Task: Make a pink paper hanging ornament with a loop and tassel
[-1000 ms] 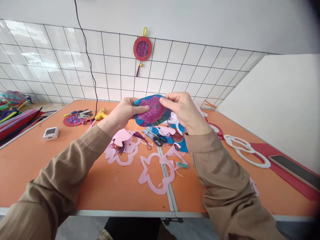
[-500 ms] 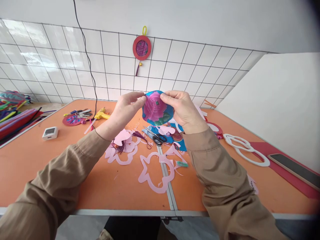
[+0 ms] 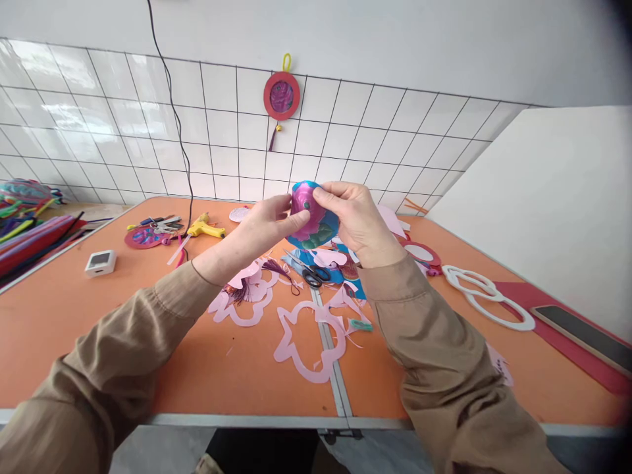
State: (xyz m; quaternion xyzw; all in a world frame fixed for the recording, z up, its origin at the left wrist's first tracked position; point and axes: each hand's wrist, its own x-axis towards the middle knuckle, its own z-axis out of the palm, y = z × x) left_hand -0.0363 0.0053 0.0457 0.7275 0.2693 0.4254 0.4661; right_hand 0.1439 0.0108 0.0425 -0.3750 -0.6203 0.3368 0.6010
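Observation:
A round blue fabric piece with a pink flower point(image 3: 320, 224) is held up above the middle of the table. My left hand point(image 3: 276, 220) grips its left side, thumb on the front and fingers behind. At its upper right edge my right hand point(image 3: 353, 214) pinches it between thumb and fingers. The piece looks curved between the hands. Below it lie black-handled scissors point(image 3: 313, 275), blue fabric and pink paper scraps. A pink scalloped paper outline point(image 3: 284, 352) rests nearer the front edge.
On the left are a yellow glue gun point(image 3: 205, 227), a white device point(image 3: 100, 263) and colourful pipe cleaners point(image 3: 39, 240). White rings point(image 3: 503, 313) and a phone point(image 3: 582, 336) lie at right. A red round ornament point(image 3: 281, 96) hangs on the wall.
My left hand has moved right over the front of the fabric piece, whose left side now curves inward. My right hand has hardly moved. A pale oval piece now shows behind the left wrist.

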